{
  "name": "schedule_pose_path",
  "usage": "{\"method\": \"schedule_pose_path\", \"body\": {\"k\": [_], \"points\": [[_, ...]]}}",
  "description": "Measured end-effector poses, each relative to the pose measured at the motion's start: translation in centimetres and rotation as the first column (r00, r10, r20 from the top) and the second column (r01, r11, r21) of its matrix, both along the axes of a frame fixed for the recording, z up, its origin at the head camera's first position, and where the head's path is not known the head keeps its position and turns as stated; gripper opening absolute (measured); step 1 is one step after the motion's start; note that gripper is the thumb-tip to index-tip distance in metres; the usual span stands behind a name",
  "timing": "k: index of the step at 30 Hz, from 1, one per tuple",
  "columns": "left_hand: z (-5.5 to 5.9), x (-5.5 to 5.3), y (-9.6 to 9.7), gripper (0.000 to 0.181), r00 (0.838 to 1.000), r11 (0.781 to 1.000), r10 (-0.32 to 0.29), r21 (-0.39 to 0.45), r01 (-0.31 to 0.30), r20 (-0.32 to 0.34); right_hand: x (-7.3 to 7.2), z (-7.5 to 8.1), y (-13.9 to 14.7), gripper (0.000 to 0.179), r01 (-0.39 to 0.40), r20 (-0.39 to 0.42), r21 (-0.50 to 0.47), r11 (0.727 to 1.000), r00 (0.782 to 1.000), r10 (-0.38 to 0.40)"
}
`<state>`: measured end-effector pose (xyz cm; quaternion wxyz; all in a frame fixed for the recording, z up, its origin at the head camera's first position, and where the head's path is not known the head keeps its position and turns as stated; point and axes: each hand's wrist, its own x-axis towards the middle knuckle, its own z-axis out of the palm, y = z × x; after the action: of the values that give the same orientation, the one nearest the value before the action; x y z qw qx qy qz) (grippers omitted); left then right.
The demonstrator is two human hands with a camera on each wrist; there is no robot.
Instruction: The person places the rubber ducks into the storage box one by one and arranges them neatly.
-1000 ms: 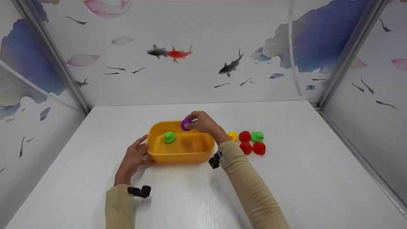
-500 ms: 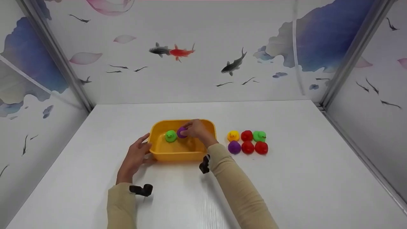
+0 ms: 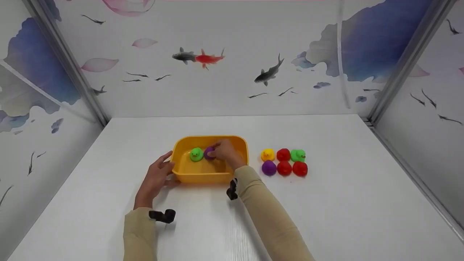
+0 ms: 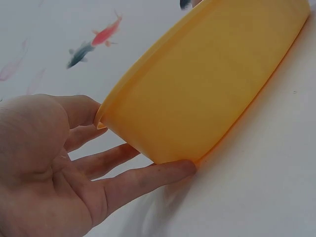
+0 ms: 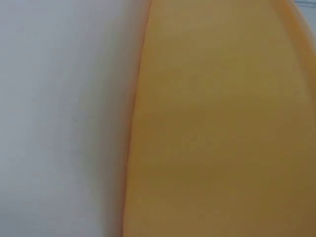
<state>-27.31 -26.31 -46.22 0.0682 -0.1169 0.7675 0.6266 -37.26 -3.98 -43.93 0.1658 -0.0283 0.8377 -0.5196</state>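
A yellow plastic tub [image 3: 203, 178] stands on the white table, with a green rubber duck [image 3: 196, 154] inside it toward the left. My right hand [image 3: 227, 152] reaches over the near rim into the tub and pinches a purple round toy [image 3: 208, 153] low beside the duck; the fingers partly hide it. At the tub's left end my left hand [image 3: 155, 178] touches the rim and outer wall with fairly straight fingers [image 4: 148, 180]. The right wrist view holds only the tub's outer wall [image 5: 222, 118], so that hand is hidden there.
Right of the tub, two rows of small toys lie close together: a yellow duck [image 3: 268, 155], a green duck [image 3: 298, 155], a purple round toy [image 3: 269, 168] and several red ones [image 3: 284, 168]. White walls printed with fish [image 3: 210, 59] enclose the table's back and sides.
My right hand has lowered the purple toy from above the tub's far rim down into the tub, near the green duck. My left hand has stayed at the tub's left end.
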Motion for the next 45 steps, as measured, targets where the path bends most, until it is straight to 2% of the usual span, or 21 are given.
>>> {"method": "schedule_pose_path", "body": {"k": [14,19,26,30,34,37,40,45], "points": [[-0.1,-0.1,0.2,0.058,1.000,1.000,-0.013,0.001,0.013,-0.007,0.1,0.0,0.3,0.028,0.000,0.008,-0.018,1.000,1.000,0.000],[-0.2,-0.1,0.2,0.058,1.000,1.000,-0.012,0.002,0.012,-0.017,0.2,0.5,0.8,0.031,-0.050,-0.007,0.016,0.999,0.999,0.050],[0.0,0.0,0.2,0.058,1.000,1.000,0.004,-0.006,-0.004,-0.008,0.5,1.9,1.9,0.038,-0.104,-0.045,0.133,0.986,0.993,0.111],[0.1,0.1,0.1,0.058,1.000,1.000,-0.002,-0.007,0.002,-0.003,1.3,2.7,3.2,0.041,-0.154,-0.099,0.144,0.977,0.981,0.169],[0.1,0.2,0.0,0.058,1.000,1.000,-0.004,-0.011,0.004,-0.003,2.4,3.5,4.9,0.042,-0.189,-0.143,0.085,0.978,0.969,0.200],[0.0,0.2,-0.1,0.058,1.000,1.000,-0.005,-0.020,0.005,-0.001,3.3,4.1,6.4,0.041,-0.183,-0.164,0.052,0.982,0.968,0.190],[-0.1,0.2,-0.1,0.059,1.000,1.000,-0.012,-0.026,0.012,0.002,4.0,4.6,8.0,0.037,-0.146,-0.181,0.043,0.988,0.972,0.151],[-0.2,0.2,0.0,0.058,1.000,1.000,-0.017,-0.017,0.016,-0.009,4.1,5.1,10.4,0.035,-0.119,-0.247,0.027,0.992,0.961,0.122]]}}
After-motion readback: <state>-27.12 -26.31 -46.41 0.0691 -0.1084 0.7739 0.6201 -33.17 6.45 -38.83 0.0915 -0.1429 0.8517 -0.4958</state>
